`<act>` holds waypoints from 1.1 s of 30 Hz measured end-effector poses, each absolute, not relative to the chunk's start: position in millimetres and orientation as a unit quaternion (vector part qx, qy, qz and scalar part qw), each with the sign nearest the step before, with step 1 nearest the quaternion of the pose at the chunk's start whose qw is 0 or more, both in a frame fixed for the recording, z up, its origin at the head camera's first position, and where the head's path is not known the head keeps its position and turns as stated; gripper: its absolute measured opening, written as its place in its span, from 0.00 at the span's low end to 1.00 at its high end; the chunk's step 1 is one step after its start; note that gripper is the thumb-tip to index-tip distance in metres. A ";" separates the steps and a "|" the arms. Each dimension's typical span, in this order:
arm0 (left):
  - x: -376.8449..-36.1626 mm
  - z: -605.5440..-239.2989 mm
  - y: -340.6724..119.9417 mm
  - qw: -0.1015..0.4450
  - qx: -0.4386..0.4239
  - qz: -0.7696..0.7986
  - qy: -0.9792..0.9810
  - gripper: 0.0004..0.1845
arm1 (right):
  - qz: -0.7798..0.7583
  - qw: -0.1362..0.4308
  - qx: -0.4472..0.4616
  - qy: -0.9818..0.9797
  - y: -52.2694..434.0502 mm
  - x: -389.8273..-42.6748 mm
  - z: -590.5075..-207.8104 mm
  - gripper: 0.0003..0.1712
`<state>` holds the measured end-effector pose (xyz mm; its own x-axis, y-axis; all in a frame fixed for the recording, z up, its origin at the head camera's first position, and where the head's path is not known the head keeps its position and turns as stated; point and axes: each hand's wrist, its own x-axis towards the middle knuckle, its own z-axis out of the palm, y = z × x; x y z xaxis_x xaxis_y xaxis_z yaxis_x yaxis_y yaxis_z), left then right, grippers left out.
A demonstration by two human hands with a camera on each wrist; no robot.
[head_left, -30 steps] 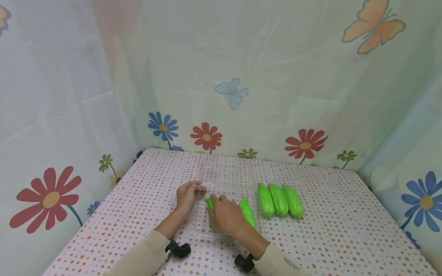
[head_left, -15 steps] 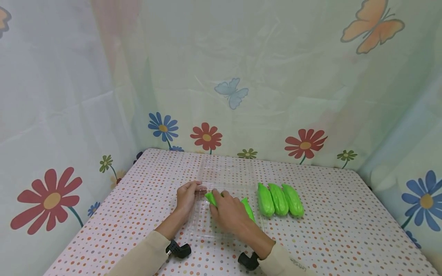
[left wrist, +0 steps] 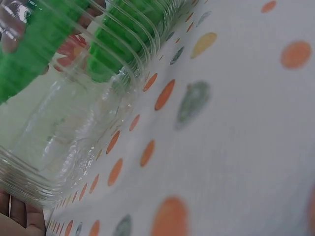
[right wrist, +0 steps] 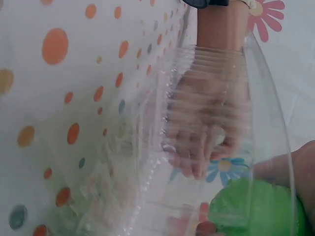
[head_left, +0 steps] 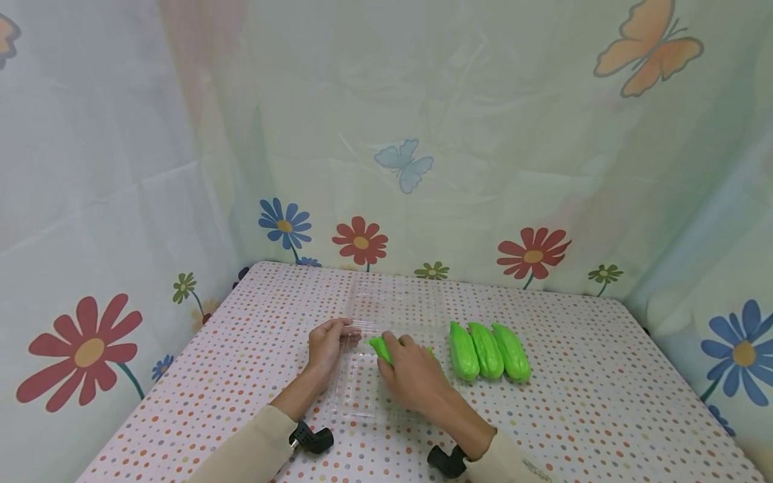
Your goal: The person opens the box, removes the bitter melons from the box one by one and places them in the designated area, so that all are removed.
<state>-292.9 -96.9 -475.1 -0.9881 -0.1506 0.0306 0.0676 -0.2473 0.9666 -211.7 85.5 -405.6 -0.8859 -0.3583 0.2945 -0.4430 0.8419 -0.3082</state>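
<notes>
Clear tray (head_left: 356,396) near the bench's (head_left: 604,416) front edge, left of middle, lid folded back toward the far edge. Left hand (head_left: 326,343) gripping the tray's left rim, fingers curled over it. Right hand (head_left: 413,376) inside the tray, wrapped around a green gourd (head_left: 380,347). Beyond and rightward, three more gourds (head_left: 488,351) side by side, touching, near mid-bench. Flowered curtain (head_left: 386,168) behind the far edge.

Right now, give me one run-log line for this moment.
left hand: holds clear tray edge | right hand: grips green gourd over tray | three gourds: beside tray on table
</notes>
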 end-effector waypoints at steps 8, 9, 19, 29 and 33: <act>-292.1 -473.3 -97.0 0.064 0.035 -0.788 -0.612 0.17 | 0.224 0.119 0.188 -0.949 100.7 -213.3 -395.3 0.28; -292.1 -472.9 -97.1 0.062 0.035 -0.787 -0.612 0.17 | 0.226 0.121 0.187 -0.948 102.7 -213.5 -394.9 0.28; -291.9 -475.4 -98.2 0.067 0.020 -0.784 -0.617 0.18 | 0.229 0.107 0.147 -0.956 122.9 -215.6 -392.0 0.32; -291.8 -475.8 -98.7 0.067 0.022 -0.789 -0.611 0.17 | 0.234 0.132 0.103 -0.958 148.6 -220.5 -387.6 0.34; -291.4 -474.8 -98.5 0.066 0.021 -0.791 -0.608 0.17 | 0.239 0.147 0.094 -0.955 160.1 -221.6 -385.1 0.33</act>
